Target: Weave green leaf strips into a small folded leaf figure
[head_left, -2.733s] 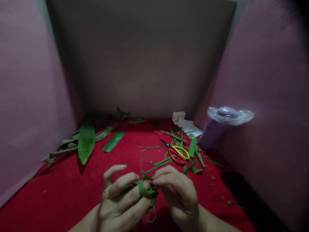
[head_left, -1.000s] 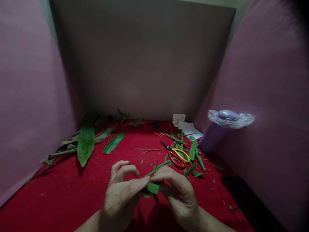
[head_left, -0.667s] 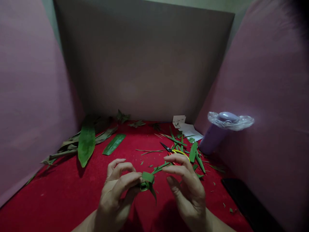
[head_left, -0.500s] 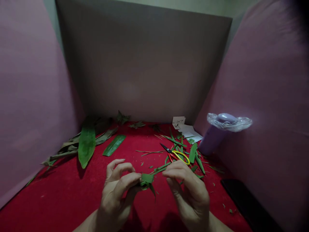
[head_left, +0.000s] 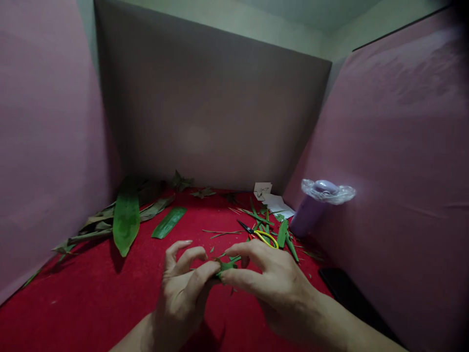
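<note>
A small folded leaf piece (head_left: 228, 266), green and partly covered by fingers, is held just above the red cloth. My left hand (head_left: 186, 283) pinches it between thumb and index finger, with the other fingers curled loosely above. From the other side, my right hand (head_left: 273, 274) reaches over and grips it, its thumb against the leaf and its index finger arched over the top. Just beyond my right hand lie scissors (head_left: 256, 232) with one yellow and one red handle, the red one mostly hidden.
Cut green leaf strips (head_left: 282, 233) lie by the scissors. A purple bottle (head_left: 309, 215) with clear plastic stands at right, near white papers (head_left: 278, 205) and a black flat object (head_left: 351, 293). Large leaves (head_left: 126, 220) and a leaf section (head_left: 169, 223) lie left on the red cloth (head_left: 91, 293).
My right hand has moved left onto the folded leaf piece, from which it was apart before. My left hand keeps its pinch. The whole view has tilted and shifted slightly.
</note>
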`<move>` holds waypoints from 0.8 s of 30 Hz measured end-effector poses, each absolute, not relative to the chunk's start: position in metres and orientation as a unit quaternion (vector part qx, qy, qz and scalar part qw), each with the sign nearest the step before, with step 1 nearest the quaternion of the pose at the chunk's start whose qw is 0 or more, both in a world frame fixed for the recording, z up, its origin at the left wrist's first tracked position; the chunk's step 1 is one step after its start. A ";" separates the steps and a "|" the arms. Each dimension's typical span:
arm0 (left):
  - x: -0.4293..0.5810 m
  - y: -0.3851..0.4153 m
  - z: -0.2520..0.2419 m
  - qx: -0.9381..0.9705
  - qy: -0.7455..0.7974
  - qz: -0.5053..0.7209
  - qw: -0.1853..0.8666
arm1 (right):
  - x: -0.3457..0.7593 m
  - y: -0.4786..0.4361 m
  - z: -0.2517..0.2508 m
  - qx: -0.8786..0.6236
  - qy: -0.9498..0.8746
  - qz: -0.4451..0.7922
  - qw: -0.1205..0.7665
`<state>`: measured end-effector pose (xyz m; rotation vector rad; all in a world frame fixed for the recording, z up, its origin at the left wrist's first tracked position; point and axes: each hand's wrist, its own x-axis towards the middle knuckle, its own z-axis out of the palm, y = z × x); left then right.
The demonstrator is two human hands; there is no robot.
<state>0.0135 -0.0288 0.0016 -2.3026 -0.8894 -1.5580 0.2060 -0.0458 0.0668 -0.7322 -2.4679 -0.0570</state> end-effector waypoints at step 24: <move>0.013 -0.033 -0.001 -0.775 -0.259 -0.564 0.124 | 0.193 -0.042 0.077 -0.365 -0.881 -0.016 0.299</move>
